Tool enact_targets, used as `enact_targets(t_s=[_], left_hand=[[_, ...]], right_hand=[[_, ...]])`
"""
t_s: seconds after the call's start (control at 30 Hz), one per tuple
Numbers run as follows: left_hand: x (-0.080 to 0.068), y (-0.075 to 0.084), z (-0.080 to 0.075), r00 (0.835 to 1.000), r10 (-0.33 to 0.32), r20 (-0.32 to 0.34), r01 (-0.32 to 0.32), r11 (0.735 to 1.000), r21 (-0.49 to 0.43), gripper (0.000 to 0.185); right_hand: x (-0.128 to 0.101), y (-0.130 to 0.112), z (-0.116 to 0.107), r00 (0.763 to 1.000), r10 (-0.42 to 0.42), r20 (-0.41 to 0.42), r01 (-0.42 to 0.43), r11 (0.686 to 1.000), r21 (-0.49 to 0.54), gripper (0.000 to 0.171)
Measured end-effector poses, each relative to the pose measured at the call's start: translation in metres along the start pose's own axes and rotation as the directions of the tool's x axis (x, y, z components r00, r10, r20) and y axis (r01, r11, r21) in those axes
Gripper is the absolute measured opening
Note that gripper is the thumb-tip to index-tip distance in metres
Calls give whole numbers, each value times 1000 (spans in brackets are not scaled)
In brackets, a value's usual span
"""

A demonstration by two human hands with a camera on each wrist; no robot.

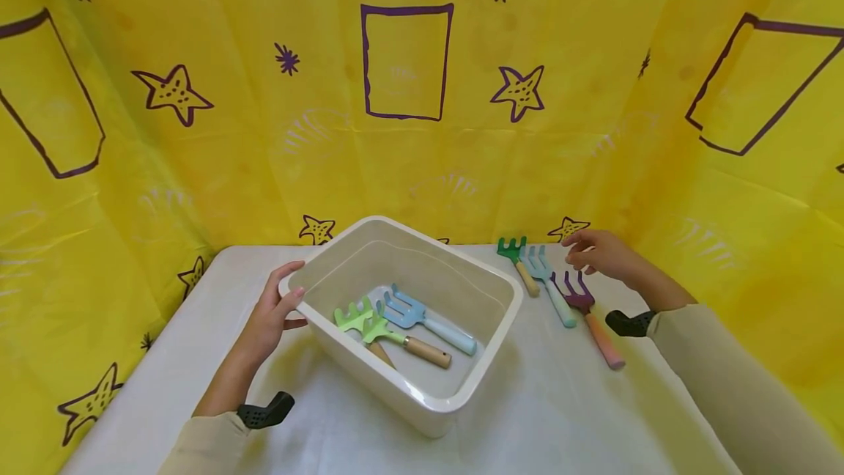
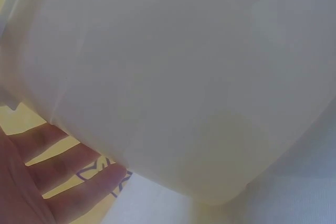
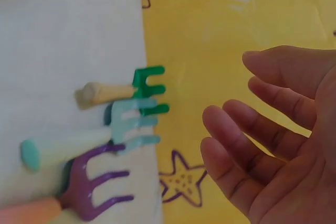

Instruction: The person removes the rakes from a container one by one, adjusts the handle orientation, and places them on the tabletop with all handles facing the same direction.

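A cream plastic bin (image 1: 422, 403) stands in the middle of the table. My left hand (image 1: 267, 314) grips its left corner, thumb at the rim and fingers along the outer wall; the left wrist view shows several fingers (image 2: 79, 182) against that wall. Inside lie a light blue hand rake (image 1: 409, 311) and two light green hand rakes, one (image 1: 389, 332) overlapping the other (image 1: 352, 316). Over the tools at the right hovers my right hand (image 1: 603, 253), fingers loosely bent, holding nothing. Below it are a purple rake (image 1: 580, 300) with an orange-pink handle, a pale aqua rake (image 1: 541, 266) and a green rake (image 1: 513, 249).
A white cloth (image 1: 527, 416) covers the table. Yellow sheets (image 1: 409, 167) with purple drawings hang behind it and at both sides. In the right wrist view, the tines of the three loose rakes point toward the table's back edge (image 3: 152, 182).
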State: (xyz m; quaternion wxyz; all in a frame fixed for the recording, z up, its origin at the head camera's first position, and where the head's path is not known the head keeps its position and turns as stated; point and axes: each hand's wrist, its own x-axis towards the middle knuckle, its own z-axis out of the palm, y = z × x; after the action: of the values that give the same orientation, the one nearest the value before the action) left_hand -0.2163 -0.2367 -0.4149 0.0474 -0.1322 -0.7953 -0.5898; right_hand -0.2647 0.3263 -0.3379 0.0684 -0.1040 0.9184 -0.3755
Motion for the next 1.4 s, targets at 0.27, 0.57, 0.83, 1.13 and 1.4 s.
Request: enact_targets(t_s=[0.27, 0.57, 0.83, 1.13, 1.4], left_hand=[[-1, 0, 1, 1000, -4, -3, 4, 1000, -9, 49], [-2, 2, 1, 1000, 6, -8, -6, 999, -38, 50], [-2, 1, 1, 1000, 6, -17, -7, 999, -37, 48], [-1, 2, 1, 1000, 11, -16, -12, 999, -39, 50], [-1, 2, 0, 1000, 10, -10, -11, 999, -50, 50]], right_hand=[[30, -51, 9, 998, -59, 17, 59, 997, -45, 33], [63, -111, 32, 993, -103, 60, 108, 990, -87, 34], [78, -160, 56, 960, -208, 188, 206, 978, 27, 37], [96, -185, 88, 816, -288, 502, 156, 944, 289, 42], [110, -192, 132, 720, -218, 659, 87, 970, 227, 37]])
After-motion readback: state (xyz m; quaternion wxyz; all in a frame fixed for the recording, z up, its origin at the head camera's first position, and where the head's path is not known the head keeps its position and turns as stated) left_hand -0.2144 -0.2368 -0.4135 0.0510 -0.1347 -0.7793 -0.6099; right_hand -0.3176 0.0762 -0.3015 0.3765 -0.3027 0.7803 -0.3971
